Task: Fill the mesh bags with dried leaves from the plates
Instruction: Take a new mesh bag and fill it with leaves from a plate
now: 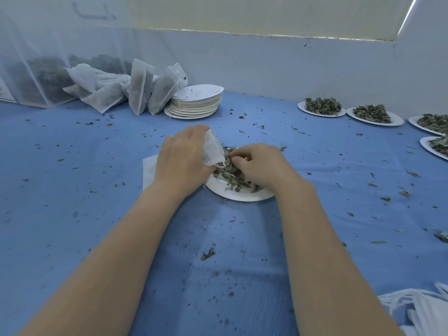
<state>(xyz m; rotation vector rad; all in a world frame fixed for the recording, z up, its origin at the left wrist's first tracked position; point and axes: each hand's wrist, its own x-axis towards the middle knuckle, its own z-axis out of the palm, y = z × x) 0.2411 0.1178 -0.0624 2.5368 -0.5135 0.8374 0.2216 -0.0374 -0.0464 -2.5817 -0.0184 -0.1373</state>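
The left hand [181, 158] is gripping a white mesh bag [212, 149], with its fingers curled round the bag's edge. It is holding the mouth of the bag right at the far-left side of the plate [238, 194], probably so that the leaves have only a very short way to go. The right hand [259, 166] is lying over the pile of dried leaves [230, 173], its fingers bent down and pinching some of them. How much it is holding I cannot tell, because the fingertips are hidden in the pile. In my judgement it is gathering leaves to push them into the open bag.

The plate is sitting in the middle of the blue cloth [97, 190], just in front of the person. Four more plates with leaves [322, 106] are waiting at the far right, so much of the task is seeming still to do. At the far left, filled bags [138, 88] are leaning against each other beside a stack of empty plates [196, 103], kept out of the working place. Many crumbs are lying over the cloth; the leaves are brittle and are spilling easily.
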